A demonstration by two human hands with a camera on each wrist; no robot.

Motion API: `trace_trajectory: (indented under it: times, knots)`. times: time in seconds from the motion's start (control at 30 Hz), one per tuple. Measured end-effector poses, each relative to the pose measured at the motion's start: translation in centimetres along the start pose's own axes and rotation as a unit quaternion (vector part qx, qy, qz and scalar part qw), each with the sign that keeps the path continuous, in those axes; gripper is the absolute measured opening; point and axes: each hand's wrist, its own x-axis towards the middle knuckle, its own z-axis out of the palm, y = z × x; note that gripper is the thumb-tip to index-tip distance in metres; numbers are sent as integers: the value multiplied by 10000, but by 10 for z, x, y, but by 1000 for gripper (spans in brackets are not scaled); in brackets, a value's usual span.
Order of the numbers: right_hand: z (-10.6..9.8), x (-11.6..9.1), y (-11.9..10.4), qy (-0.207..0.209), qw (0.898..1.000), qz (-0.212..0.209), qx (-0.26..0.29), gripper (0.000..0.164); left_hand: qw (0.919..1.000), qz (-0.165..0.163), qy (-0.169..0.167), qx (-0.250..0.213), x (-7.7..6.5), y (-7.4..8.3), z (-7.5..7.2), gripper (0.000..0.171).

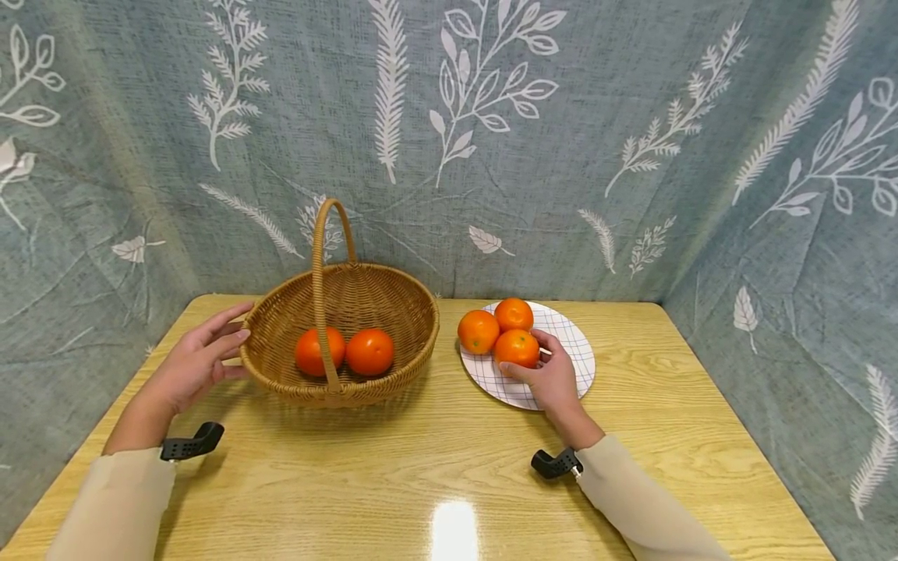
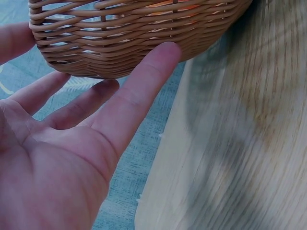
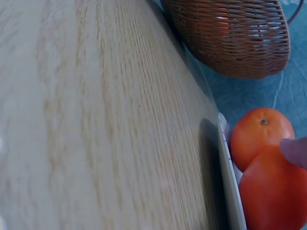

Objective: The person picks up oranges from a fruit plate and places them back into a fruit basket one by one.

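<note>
Orange (image 1: 517,347): nearest of three fruits grouped on the left half of the checked plate (image 1: 578,354); I cannot tell whether it bears on the plate.
Right grip (image 1: 554,378): pinching that orange, thumb at its near side, fingers round its right. An even, light squeeze should suit the smooth, round skin; too hard might make it slip.
Neighbours: the left orange (image 1: 479,332) and far orange (image 1: 514,314) sit close against it. Straight up is the safer lift, since a sideways drag could set them rolling.
Left grip (image 1: 196,358): fingers loosely spread, touching the left end of the basket (image 1: 379,300). Light contact should steady it; a firm push could tip or slide it.
Handle (image 1: 319,273): arches from near rim to far rim; the right half of the mouth faces the plate with nothing across it.
Basket fruits: two red-orange fruits (image 1: 370,352) lie toward the near wall, leaving bare weave behind them.
Edges: plate and basket both stand near the back of the desk (image 1: 456,452), with hanging cloth (image 1: 421,218) just behind; the basket is also near the left edge.
Room: a strip of wood parts plate from basket, and a broader stretch lies on the near side.
</note>
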Motion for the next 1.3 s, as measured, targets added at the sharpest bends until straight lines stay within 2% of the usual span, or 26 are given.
trace_trajectory:
  times: [0.13, 0.43, 0.67, 0.97, 1.3]
  knots:
    - [-1, 0, -1, -6, 10000, 0, -63, 83, 9999, 12, -14, -128, 0, -1, -1, 59]
    - [-6, -2, -2, 4, 9998, -185, -82, 78, 10000, -34, 16, -52, 1, 3, -2, 59]
    - [-8, -1, -11, -147, 9994, -322, -59, 76, 10000, -38, 21, -51, 1, 6, -3, 60]
    - [-9, 1, -40, -397, 9974, -585, -99, 77, 9999, -21, -30, -111, 1, 5, -3, 58]
    - [2, 7, -73, -981, 9923, -739, 181, 76, 9999, -63, -19, -139, 1, 5, -1, 59]
